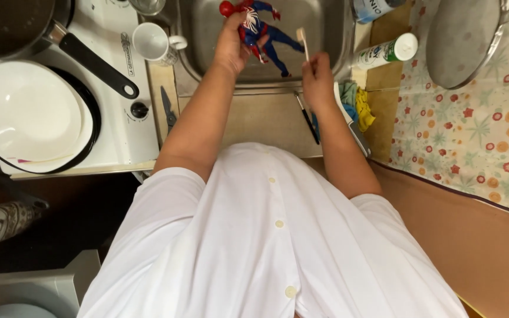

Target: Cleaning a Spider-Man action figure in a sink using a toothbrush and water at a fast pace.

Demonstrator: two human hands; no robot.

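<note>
My left hand [231, 44] is closed around the torso of a red and blue action figure [258, 29], holding it over the steel sink [325, 35] at the top centre of the frame; its legs stick out toward the right. My right hand [317, 79] is closed around the handle of a pale toothbrush [303, 42], whose head points up, just beside the figure's legs. The figure looks like glossy hard plastic, the sink dull brushed metal. Left of the sink stands a white mug [151, 41]. In the upper left, a stack of white bowls [27, 115] rests on a white stove [110, 126] next to a black pan handle [95, 65]. On the right, a white and green tube [384, 52] lies near a floral cloth [478, 129], with crumpled yellow and green rags [357, 103] below it. My white buttoned shirt [266, 235] fills the lower frame.
</note>
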